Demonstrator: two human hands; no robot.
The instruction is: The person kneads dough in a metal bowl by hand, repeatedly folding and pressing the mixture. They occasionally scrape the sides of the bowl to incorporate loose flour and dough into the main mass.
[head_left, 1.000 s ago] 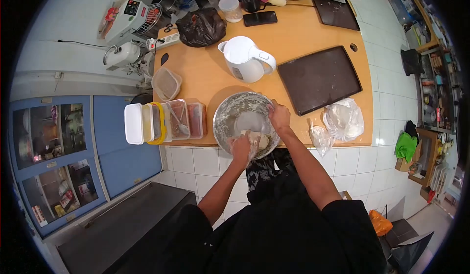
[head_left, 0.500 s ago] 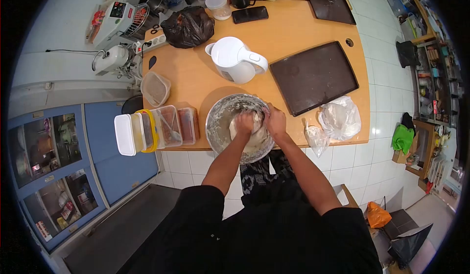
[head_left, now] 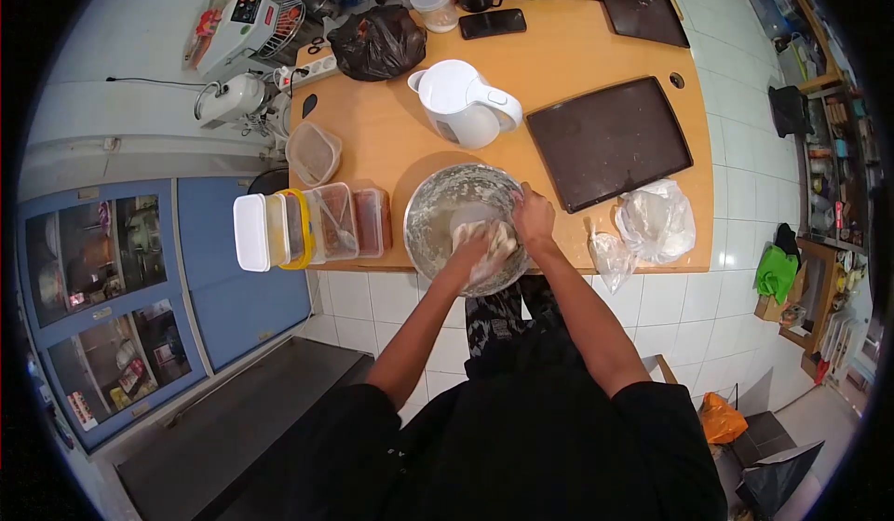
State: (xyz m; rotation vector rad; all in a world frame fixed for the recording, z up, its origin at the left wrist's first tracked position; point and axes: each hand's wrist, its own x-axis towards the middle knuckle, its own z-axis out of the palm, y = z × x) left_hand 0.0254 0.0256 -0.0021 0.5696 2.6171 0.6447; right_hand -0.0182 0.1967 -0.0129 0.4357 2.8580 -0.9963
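A metal mixing bowl [head_left: 426, 221] with floury smears on its inner wall stands at the table's front edge. Inside it lies a pale lump of dough [head_left: 503, 240]. My left hand [head_left: 477, 243] is down in the bowl, its fingers curled into the dough and partly blurred. Over on the bowl's right side, my right hand [head_left: 534, 217] grips the rim, fingers wrapped over the edge. Just behind the bowl is a white electric kettle [head_left: 458, 102].
Stacked plastic containers [head_left: 321, 225] stand left of the bowl. A dark baking tray [head_left: 610, 144] lies to the right, with white plastic bags [head_left: 656, 223] near the front edge. Farther back are a black bag [head_left: 379, 42] and a phone [head_left: 493, 24].
My left hand has shifted within the bowl, and the dough's shape differs, bunched around the fingers. My right hand stays on the rim. The whole view has shifted slightly.
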